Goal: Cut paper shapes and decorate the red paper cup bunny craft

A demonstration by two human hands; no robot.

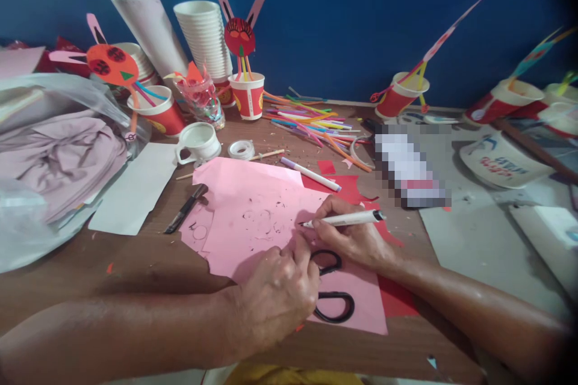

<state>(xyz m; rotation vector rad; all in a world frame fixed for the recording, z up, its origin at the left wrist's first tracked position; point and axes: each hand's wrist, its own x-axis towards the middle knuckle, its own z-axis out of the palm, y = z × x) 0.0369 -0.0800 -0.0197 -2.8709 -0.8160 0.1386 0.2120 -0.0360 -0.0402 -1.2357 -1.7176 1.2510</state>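
Observation:
My right hand (350, 237) is closed around a white marker (350, 218) with a black end, its tip pointing left just over pink paper (239, 210). Dark marks and small outlines dot that sheet. My left hand (282, 286) rests beside it with curled fingers, the fingertips pinched together near the marker tip; what they hold, if anything, is hidden. Black-handled scissors (336, 307) lie by the left hand, which covers their blades. Red paper (397, 298) shows from under the pink sheets. A second marker (311, 174), white and purple, lies behind.
A black pen or cutter (186, 209), a white mug (198, 143), a tape roll (241, 149) and colored pipe cleaners (311, 123) lie around. Red cups with paper figures (250, 99) stand along the blue wall. A phone (409, 162) is at right, a plastic bag (58, 162) at left.

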